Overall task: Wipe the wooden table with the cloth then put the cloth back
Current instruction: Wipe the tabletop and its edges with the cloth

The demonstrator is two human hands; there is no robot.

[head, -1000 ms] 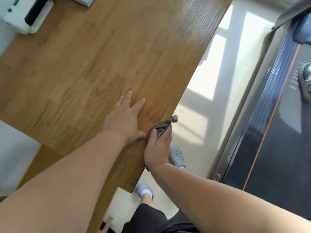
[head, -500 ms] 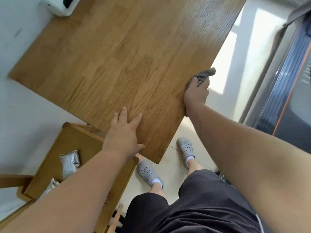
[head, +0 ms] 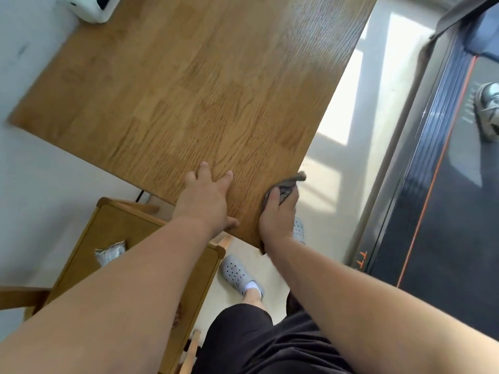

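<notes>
Most of the grey cloth [head: 286,188] is hidden under the right hand [head: 278,217], with only a crumpled end showing past the fingers at the wooden table's [head: 189,85] right edge. The table's far end is cut off by the top edge. The table's left corner is blurred. A white device [head: 90,8] on the table's far left corner is cropped. The left forearm covers much of a pale packet [head: 109,253] on a lower wooden surface [head: 81,265].

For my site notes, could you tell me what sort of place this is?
Probably a room in a home: a wooden table, a treadmill on pale flooring, and the person's soft clogs suggest it.
</notes>
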